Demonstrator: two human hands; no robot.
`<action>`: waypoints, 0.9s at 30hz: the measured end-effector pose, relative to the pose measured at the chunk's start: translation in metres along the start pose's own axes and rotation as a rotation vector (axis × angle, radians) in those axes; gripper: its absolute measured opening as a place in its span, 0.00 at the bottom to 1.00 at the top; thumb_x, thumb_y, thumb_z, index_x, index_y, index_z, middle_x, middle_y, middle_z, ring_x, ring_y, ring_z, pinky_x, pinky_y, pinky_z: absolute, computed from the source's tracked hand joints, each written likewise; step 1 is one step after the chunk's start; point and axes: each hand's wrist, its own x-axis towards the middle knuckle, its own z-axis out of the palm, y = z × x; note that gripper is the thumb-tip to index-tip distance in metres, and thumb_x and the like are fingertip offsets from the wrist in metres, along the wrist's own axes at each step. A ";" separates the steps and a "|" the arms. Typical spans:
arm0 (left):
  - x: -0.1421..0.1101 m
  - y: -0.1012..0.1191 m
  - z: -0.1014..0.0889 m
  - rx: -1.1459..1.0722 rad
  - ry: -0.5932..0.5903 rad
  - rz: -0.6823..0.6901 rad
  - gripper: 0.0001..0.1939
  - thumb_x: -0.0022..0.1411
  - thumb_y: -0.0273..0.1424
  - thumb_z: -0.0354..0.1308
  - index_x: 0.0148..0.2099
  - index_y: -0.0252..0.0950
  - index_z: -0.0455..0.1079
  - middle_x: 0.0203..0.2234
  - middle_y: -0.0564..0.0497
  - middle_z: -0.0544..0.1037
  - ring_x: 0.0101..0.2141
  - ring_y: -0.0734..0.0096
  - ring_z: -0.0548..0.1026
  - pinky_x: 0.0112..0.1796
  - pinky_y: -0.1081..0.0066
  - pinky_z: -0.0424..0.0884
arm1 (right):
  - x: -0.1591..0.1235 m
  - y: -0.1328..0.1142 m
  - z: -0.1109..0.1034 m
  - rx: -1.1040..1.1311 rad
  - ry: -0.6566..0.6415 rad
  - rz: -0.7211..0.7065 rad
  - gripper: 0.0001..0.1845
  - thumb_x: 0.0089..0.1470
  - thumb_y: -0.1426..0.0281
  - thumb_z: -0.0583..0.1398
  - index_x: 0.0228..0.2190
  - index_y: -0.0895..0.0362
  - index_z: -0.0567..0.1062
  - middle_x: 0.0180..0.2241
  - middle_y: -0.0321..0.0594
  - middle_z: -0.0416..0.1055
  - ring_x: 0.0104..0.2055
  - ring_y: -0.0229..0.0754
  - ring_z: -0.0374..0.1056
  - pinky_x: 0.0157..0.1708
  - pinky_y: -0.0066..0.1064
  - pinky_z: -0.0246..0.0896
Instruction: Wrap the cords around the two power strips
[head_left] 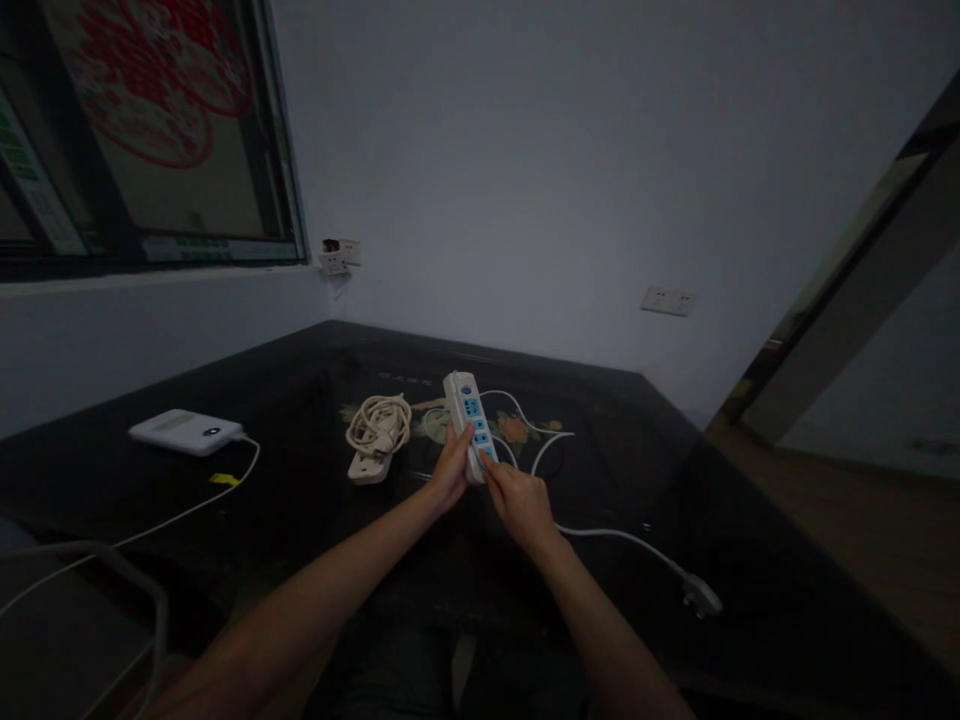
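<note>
Above the dark table I hold a white power strip (469, 405) with blue sockets and a round switch at its far end. My left hand (451, 468) wraps the strip's left side, thumb on top. At the near end my right hand (519, 497) grips the strip's lower right edge, its fingers close to the last blue socket. The strip's white cord (615, 533) curves over the table and ends in a plug (702, 595) at the right. Left of my hands lies a second power strip (369, 468), its beige cord (379, 425) coiled on top.
A white device (187, 431) with a cable sits on the left of the table (300, 370), near a yellow scrap (223, 479). Wall sockets (667, 300) are at the back right, and a loose socket box (335, 262) hangs in the corner. A metal rail (142, 575) stands lower left.
</note>
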 end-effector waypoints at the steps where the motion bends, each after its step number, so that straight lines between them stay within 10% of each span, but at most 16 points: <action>1: 0.001 0.000 0.000 -0.008 -0.003 -0.005 0.21 0.53 0.35 0.63 0.47 0.40 0.60 0.31 0.55 0.75 0.29 0.74 0.75 0.33 0.74 0.72 | 0.000 0.000 0.000 0.005 0.002 0.005 0.21 0.62 0.70 0.49 0.56 0.53 0.65 0.42 0.43 0.76 0.39 0.39 0.73 0.36 0.24 0.63; 12: 0.002 0.004 -0.004 -0.021 -0.043 -0.097 0.16 0.52 0.28 0.65 0.44 0.35 0.67 0.32 0.52 0.77 0.29 0.73 0.75 0.34 0.73 0.72 | 0.002 0.002 -0.001 0.077 0.022 0.054 0.20 0.61 0.70 0.51 0.54 0.51 0.68 0.41 0.41 0.76 0.40 0.39 0.73 0.37 0.25 0.63; 27: -0.003 -0.004 -0.005 -0.010 -0.056 -0.247 0.18 0.61 0.43 0.54 0.47 0.36 0.65 0.30 0.48 0.78 0.29 0.69 0.77 0.29 0.72 0.73 | 0.002 0.001 0.000 0.030 -0.009 0.028 0.20 0.60 0.70 0.51 0.54 0.52 0.68 0.40 0.41 0.76 0.38 0.39 0.73 0.34 0.25 0.62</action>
